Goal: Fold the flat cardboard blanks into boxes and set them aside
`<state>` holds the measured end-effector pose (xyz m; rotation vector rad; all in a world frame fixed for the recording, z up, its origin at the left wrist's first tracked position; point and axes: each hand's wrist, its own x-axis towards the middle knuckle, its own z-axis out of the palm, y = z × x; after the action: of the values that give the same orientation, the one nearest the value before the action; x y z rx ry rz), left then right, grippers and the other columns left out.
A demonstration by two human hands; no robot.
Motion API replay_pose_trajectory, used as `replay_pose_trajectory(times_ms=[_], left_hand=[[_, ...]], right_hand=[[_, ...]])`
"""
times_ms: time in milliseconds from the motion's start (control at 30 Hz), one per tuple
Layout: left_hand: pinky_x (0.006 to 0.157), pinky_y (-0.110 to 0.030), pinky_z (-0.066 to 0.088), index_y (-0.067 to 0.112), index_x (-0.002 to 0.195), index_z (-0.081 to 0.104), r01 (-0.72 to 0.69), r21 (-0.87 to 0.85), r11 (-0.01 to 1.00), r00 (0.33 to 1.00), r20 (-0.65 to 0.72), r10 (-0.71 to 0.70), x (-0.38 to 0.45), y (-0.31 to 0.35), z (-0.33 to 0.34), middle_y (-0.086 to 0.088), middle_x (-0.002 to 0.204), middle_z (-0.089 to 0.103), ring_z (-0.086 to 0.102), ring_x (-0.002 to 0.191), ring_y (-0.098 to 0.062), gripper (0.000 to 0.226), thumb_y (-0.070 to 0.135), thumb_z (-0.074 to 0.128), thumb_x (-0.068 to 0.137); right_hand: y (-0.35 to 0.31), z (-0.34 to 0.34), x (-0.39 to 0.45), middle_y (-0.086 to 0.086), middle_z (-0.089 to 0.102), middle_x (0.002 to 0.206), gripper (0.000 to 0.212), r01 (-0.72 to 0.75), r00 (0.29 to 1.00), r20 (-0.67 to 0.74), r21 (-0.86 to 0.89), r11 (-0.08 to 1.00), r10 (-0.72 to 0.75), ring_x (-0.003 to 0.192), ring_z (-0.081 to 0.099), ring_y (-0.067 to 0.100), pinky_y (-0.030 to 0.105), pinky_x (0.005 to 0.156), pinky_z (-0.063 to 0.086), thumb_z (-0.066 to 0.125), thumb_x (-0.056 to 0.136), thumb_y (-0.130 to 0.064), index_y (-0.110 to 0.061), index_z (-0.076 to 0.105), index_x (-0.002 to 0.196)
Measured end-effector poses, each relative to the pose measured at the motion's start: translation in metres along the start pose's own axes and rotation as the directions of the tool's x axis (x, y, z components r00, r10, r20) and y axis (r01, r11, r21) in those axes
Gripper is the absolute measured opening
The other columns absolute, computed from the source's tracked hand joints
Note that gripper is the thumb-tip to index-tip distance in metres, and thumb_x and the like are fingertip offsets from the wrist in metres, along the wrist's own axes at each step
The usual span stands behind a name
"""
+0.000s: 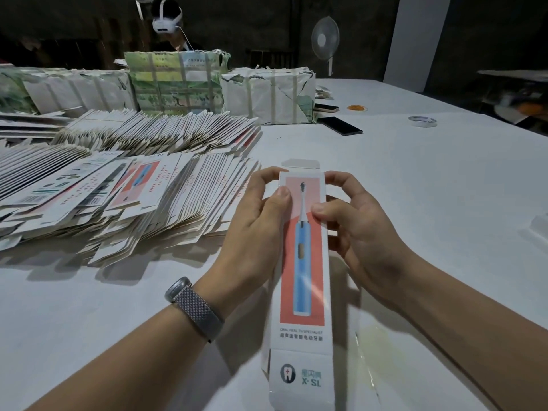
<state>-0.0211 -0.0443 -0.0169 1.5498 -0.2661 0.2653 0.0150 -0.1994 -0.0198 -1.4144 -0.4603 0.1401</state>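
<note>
The light is dim and cool, and the room behind is almost black. The white table [415,179] is the brightest part. Soft shadows lie under the arms. A shiny patch glints near the table's near edge. Straight lines bend at the picture's sides, and far things look blurry.

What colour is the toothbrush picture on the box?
Blue handle on a coral-red panel, clearest in the head view.

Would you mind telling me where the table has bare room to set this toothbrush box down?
Bare tabletop lies right of the right hand, nearer than the phone and tape roll. Left of the left hand, flat blanks crowd it.
</note>
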Motion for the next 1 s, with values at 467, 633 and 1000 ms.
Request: replay_pose_trajectory(times_ms=[467,633,1000], left_hand=[[0.062,-0.023,0.054,0.035,0.112,0.050,-0.001,0.037,0.999,0.999,0.036,0.000,-0.0022,-0.0033,0.0047,0.006,0.075,0.072,0.068,0.066,-0.009,0.012,0.033,0.043,0.103],[0.061,-0.026,0.055,0.048,0.121,0.046,-0.004,0.016,1.000,1.000,-0.010,0.004,-0.0023,-0.0033,0.0058,0.000,0.083,0.070,0.069,0.066,-0.012,0.026,0.034,0.045,0.099],[0.085,-0.048,0.060,0.046,0.116,0.054,0.010,0.085,0.996,1.000,-0.003,-0.010,-0.0024,0.0007,0.0061,-0.014,0.110,0.066,0.070,0.091,-0.026,0.027,0.041,0.043,0.092]], right_hand=[[-0.0036,0.0040,-0.0004,0.004,0.067,0.090,0.027,0.098,0.988,-0.130,0.097,0.990,-0.085,0.076,0.069,0.016,0.029,0.066,0.058,0.067,0.074,-0.015,-0.010,0.055,0.098],[-0.0034,0.0055,-0.0016,0.001,0.066,0.090,0.027,0.142,0.981,-0.148,0.122,0.982,-0.124,0.084,0.071,0.023,0.032,0.067,0.058,0.068,0.076,-0.013,-0.022,0.056,0.098],[-0.0020,0.0057,-0.0012,0.001,0.073,0.102,0.026,0.115,0.989,-0.106,0.083,0.990,-0.106,0.085,0.073,0.019,0.030,0.069,0.057,0.064,0.082,-0.012,-0.024,0.071,0.103]])
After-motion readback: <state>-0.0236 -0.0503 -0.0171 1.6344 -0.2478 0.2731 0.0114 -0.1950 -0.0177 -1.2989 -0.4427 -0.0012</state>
